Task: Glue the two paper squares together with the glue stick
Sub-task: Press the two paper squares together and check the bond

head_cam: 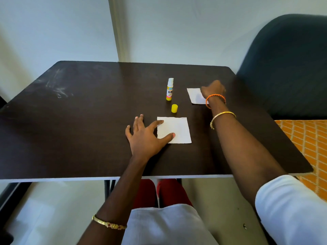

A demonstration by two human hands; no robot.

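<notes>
My left hand (144, 137) lies spread and flat on the dark table (85, 124), thumb and forefinger pressing the left edge of the near paper square (177, 129). The glue stick (170, 89) stands upright and uncapped beyond that square, its yellow cap (174, 108) standing apart between the two. My right hand (213, 90) rests curled on the second paper square (194, 95), right of the glue stick; whether it pinches the sheet I cannot tell.
</notes>
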